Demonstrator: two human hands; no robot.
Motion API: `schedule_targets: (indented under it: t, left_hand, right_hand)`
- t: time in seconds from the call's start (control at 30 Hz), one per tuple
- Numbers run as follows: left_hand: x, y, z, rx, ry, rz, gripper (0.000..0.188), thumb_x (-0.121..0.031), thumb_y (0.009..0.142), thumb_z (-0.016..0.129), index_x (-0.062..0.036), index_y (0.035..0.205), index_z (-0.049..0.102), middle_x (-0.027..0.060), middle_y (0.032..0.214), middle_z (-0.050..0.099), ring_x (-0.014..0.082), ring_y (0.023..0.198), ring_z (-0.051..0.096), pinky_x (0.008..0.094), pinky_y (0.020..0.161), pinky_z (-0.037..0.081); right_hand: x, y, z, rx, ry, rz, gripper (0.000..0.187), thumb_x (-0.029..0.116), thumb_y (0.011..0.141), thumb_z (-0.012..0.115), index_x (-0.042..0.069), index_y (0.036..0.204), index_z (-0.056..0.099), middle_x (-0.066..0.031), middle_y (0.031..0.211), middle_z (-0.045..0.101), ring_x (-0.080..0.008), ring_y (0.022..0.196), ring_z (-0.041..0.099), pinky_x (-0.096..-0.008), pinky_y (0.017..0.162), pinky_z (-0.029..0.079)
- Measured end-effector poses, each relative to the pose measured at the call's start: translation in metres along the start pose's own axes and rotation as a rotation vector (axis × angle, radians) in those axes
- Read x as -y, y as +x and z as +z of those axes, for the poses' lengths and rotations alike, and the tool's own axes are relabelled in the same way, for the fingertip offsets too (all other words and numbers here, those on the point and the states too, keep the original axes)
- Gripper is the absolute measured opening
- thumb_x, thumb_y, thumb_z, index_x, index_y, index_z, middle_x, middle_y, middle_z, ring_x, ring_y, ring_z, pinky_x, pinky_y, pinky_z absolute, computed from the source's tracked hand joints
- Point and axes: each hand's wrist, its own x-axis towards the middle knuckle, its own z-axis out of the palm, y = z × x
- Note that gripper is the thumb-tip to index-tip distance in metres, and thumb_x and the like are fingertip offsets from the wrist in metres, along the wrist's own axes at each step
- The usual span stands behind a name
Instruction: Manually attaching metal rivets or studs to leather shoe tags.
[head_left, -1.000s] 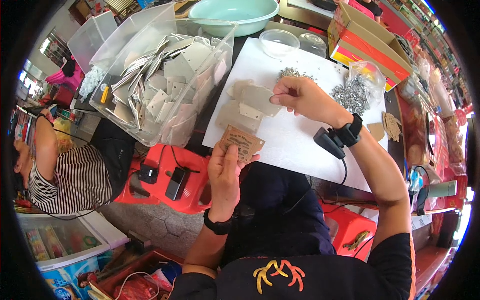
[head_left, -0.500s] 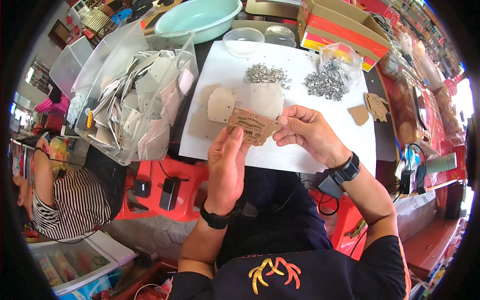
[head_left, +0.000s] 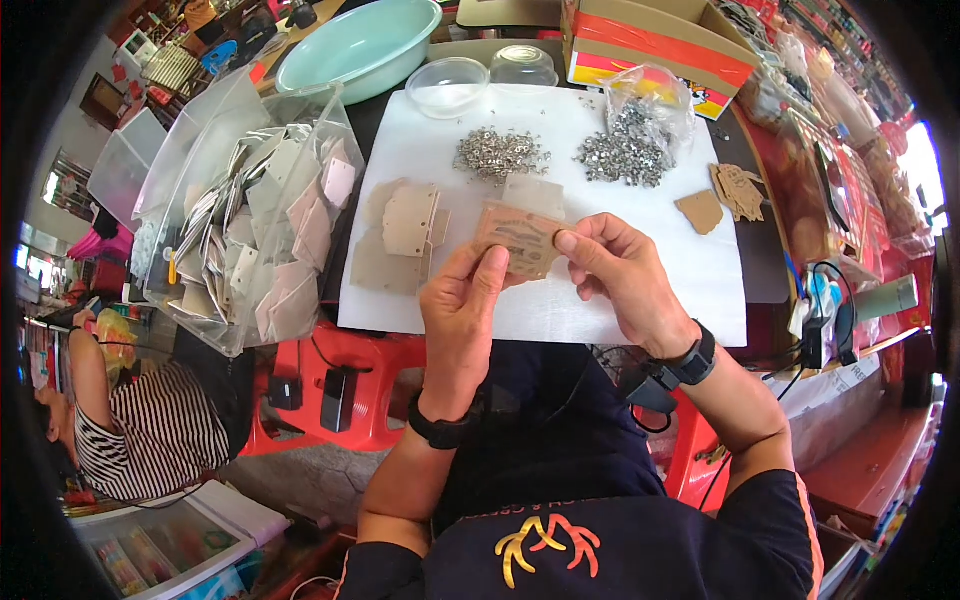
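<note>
Cluttered market-stall table (head_left: pixel 745 285) with a white sheet (head_left: pixel 620 310) spread on it. Left of the sheet, a clear plastic bin (head_left: pixel 190 180) full of bagged tags; a pale green basin (head_left: pixel 360 45) sits at the back. On the sheet: a stack of brown cardboard tags (head_left: pixel 405 235) and two piles of small metal pieces (head_left: pixel 500 152). Left hand (head_left: pixel 462 305) and right hand (head_left: pixel 620 270) both pinch one brown cardboard tag (head_left: pixel 518 238), held just above the sheet's middle.
</note>
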Motion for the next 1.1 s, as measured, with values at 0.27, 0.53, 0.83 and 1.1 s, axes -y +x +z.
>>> schedule_targets:
  t: [0.27,0.53,0.83,1.1]
  left_hand:
    - [-0.006,0.001,0.004,-0.117,0.382,0.116,0.034,0.001,0.093,0.053,0.0009,0.127,0.054,0.0063,0.105,0.062,0.0067,0.080,0.053,0.0220,0.068,0.044]
    - [-0.010,0.001,0.006,-0.008,0.379,0.073,0.027,-0.006,0.098,0.050,0.0001,0.124,0.056,0.0041,0.105,0.061,0.0056,0.077,0.049,0.0210,0.066,0.042]
    - [-0.008,0.000,0.011,-0.020,0.336,0.085,0.025,-0.010,0.096,0.058,-0.0017,0.120,0.060,-0.0015,0.089,0.059,0.0038,0.072,0.047,0.0196,0.063,0.040]
    - [-0.008,0.001,0.013,-0.023,0.340,0.098,0.026,-0.011,0.094,0.061,-0.0028,0.119,0.061,-0.0026,0.086,0.059,0.0032,0.072,0.048,0.0191,0.062,0.040]
  right_hand:
    - [0.031,0.006,-0.047,0.058,-0.112,-0.108,0.016,0.020,0.090,0.070,0.007,0.097,0.063,0.0028,0.073,0.061,-0.0037,0.059,0.054,-0.0189,0.054,0.043]
    - [0.029,0.011,-0.032,0.148,-0.200,-0.114,0.014,0.017,0.092,0.066,0.004,0.098,0.063,0.0025,0.075,0.061,-0.0028,0.060,0.054,-0.0185,0.055,0.045]
    - [0.024,0.013,-0.018,0.048,-0.316,-0.229,0.016,0.016,0.091,0.068,0.002,0.096,0.063,0.0025,0.076,0.062,-0.0023,0.061,0.053,-0.0180,0.054,0.043]
    - [0.020,0.012,-0.014,-0.009,-0.326,-0.238,0.015,0.014,0.090,0.068,0.001,0.095,0.062,0.0004,0.077,0.063,-0.0026,0.060,0.053,-0.0183,0.053,0.043]
